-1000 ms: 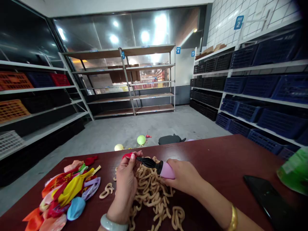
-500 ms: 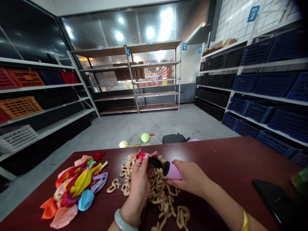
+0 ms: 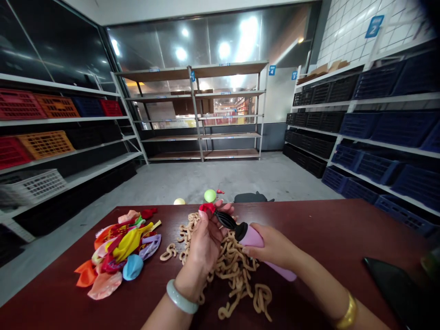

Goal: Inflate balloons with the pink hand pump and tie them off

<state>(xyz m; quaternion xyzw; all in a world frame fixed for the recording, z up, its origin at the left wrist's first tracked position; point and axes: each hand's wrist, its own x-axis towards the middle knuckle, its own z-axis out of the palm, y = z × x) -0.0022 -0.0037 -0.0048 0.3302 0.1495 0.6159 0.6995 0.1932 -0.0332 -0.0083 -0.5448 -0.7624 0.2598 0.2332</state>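
A limp red balloon (image 3: 207, 207) sits at the tip of the hand pump's (image 3: 251, 236) black nozzle. My left hand (image 3: 206, 238) is closed loosely on the balloon, thumb in front and fingertips partly spread behind. My right hand (image 3: 273, 245) wraps around the pump's pink barrel, and a pink part sticks out beneath that hand. Both hands are above a heap of tan, curled strands (image 3: 237, 261) on the table. To the left lies a pile of uninflated balloons (image 3: 120, 250) in many colours.
The dark red table (image 3: 309, 238) carries a black flat object (image 3: 392, 279) at the right. On the floor beyond lie a green balloon (image 3: 210, 195), a pale yellow balloon (image 3: 179, 201) and a dark grey object (image 3: 250, 197). Shelves with crates (image 3: 388, 167) line the sides.
The view has turned slightly left. My left fingers have spread a little around the balloon and nozzle. A pink part of the pump now shows below my right hand.
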